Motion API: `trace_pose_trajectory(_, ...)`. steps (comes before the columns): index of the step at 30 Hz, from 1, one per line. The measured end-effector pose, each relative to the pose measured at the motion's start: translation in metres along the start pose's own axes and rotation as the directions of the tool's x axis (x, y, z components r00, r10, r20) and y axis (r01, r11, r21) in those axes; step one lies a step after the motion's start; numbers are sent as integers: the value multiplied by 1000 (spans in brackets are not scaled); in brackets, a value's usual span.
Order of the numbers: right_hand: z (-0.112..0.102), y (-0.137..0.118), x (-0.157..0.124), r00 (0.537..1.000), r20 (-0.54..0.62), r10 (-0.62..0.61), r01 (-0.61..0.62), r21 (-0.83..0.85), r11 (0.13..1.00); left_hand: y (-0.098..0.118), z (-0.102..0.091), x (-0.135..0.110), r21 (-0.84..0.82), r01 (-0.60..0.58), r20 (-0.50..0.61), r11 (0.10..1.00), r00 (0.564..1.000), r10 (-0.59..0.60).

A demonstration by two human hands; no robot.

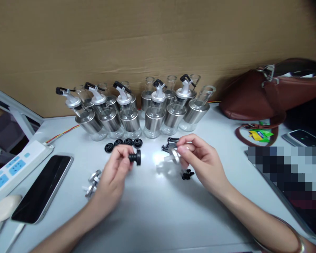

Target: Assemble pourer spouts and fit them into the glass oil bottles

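Between the thumb and fingers of my left hand [117, 167] is a black ribbed stopper [138, 157], its wide end facing right. My right hand [197, 158] pinches a silver pour spout [174, 155], whose pale tube points left toward the stopper; the two parts are apart. Behind my left hand lie several black stoppers [137, 142]. Silver spout pieces [91, 188] rest left of my left wrist, partly hidden. Black flip-cap levers [171, 143] lie just behind my right hand, and small black plugs [186, 174] sit below it.
Glass bottles with steel bands [130, 119] stand in two rows at the back, the front ones mostly topped with spouts. At left are a power strip [15, 167] and a phone [43, 189]. A brown bag [242, 95] and green-yellow packets [260, 135] lie at right.
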State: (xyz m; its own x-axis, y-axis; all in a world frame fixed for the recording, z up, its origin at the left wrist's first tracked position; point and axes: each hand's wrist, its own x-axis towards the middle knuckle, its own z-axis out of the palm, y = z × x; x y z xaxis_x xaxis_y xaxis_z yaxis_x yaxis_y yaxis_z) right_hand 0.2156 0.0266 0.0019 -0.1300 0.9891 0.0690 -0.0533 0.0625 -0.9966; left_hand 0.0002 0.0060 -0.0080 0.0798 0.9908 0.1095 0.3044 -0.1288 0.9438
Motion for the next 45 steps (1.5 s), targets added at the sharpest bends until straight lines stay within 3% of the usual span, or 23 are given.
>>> trace_pose_trajectory(2, -1, 0, -1, 990, 141, 24, -20, -30, 999, -2, 15, -14, -223, 199, 98, 954, 979, -181)
trace_pose_trajectory(3, -2, 0, -2, 979, 202, 29, -20, -49, 999, -4, 21, -19, -279, 256, 91, 926, 967, -240)
trace_pose_trajectory(6, -2, 3, -4, 972, 235, -2, 30, -116, 993, -5, 31, -29, -394, 288, 10, 873, 951, -309)
trace_pose_trajectory(13, 3, 11, -10, 950, 293, -112, 182, -224, 958, 5, 32, -32, -524, 239, 42, 817, 966, -255)
trace_pose_trajectory(20, 6, 9, -13, 931, 305, -200, 289, -282, 915, 0, 30, -31, -573, 108, 74, 813, 994, -81)
trace_pose_trajectory(26, 5, 13, -14, 931, 269, -248, 325, -296, 898, -5, 20, -25, -383, -134, 49, 914, 985, 165)
trace_pose_trajectory(30, 3, 17, -15, 922, 265, -281, 355, -294, 888, -6, 17, -22, -268, -240, 32, 933, 966, 258)
trace_pose_trajectory(39, 3, 16, -14, 884, 297, -361, 440, -264, 859, -10, 18, -20, -181, -305, -33, 935, 952, 304)
trace_pose_trajectory(45, 4, 19, -12, 881, 318, -351, 432, -234, 871, -10, 17, -20, -115, -309, -53, 944, 951, 305)
